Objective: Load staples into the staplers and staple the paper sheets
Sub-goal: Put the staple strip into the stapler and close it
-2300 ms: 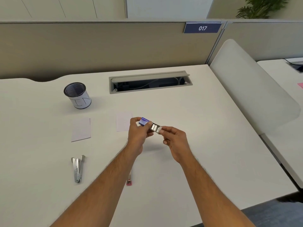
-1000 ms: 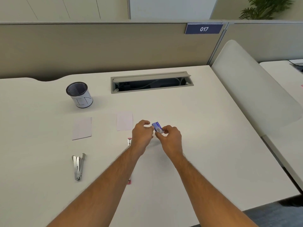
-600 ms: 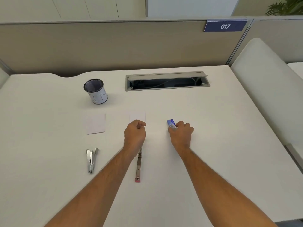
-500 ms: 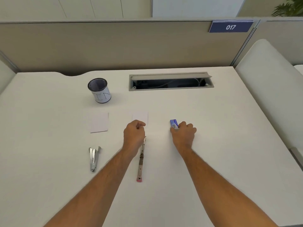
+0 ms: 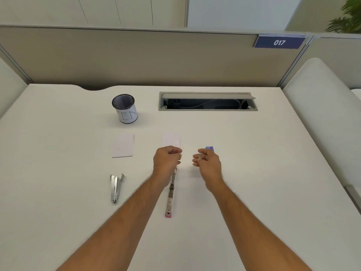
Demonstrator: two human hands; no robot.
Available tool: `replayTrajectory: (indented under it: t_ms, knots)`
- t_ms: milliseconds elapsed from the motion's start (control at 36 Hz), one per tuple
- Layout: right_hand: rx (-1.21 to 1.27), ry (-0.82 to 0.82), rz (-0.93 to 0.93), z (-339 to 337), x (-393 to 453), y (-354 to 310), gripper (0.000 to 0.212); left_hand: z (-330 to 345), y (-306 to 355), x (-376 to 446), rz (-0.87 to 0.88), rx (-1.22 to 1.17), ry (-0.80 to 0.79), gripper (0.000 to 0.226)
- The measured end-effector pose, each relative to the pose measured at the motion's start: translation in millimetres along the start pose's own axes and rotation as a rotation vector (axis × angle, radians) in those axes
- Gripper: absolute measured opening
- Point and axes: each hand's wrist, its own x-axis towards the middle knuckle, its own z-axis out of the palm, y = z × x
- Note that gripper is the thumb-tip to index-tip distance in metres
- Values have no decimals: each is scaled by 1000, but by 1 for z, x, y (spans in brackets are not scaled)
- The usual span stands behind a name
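The pink stapler [image 5: 171, 192] lies opened out flat on the counter [image 5: 263, 173], long axis running away from the person, its far end hidden under the left hand [image 5: 167, 160]. That hand sits right over it with fingers curled in; whether they pinch a staple strip I cannot tell. The right hand [image 5: 208, 162] hovers just beside, fingers loosely curled, seemingly holding nothing, with the blue staple box [image 5: 210, 148] just beyond it. The left hand is nearer, so loading likely starts there. A silver stapler [image 5: 115, 187] lies well left; two paper sheets [image 5: 123, 145] rest farther back.
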Motion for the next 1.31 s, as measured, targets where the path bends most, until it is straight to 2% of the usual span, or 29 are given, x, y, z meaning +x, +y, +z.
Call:
replayTrajectory:
  t_ms: [83,167,222,417,528,667,833,1028,1194,1306]
  knots:
    - [71,-128,-31,8,-12,-4,31,-4,1,0,-13,-26,-19,14]
    - [53,-177,-64,13,-21,-5,34,-10,0,1,-25,-30,-58,6]
    - [65,-179,-63,14,-25,-4,33,-14,-2,1,-42,-13,-81,2]
    - [153,-184,-11,20,-34,-5,22,-29,-11,-3,-125,-5,-170,17]
    - [172,-144,20,24,-38,-8,17,-32,-12,-6,-189,-89,-209,23]
    - [251,-174,50,30,-40,-10,16,-38,-10,-11,-209,-213,-244,23]
    - [18,-160,-69,33,-40,-9,17,-44,-7,-11,-216,-232,-226,17]
    - [-243,-221,-248,28,-38,-10,31,-46,-8,-8,-226,-248,-204,19]
    - [-520,-234,-410,26,-33,-10,21,-42,-11,-10,-231,-231,-200,17]
    - [-608,-242,-451,24,-29,-7,20,-40,-14,-10,-218,-193,-157,12]
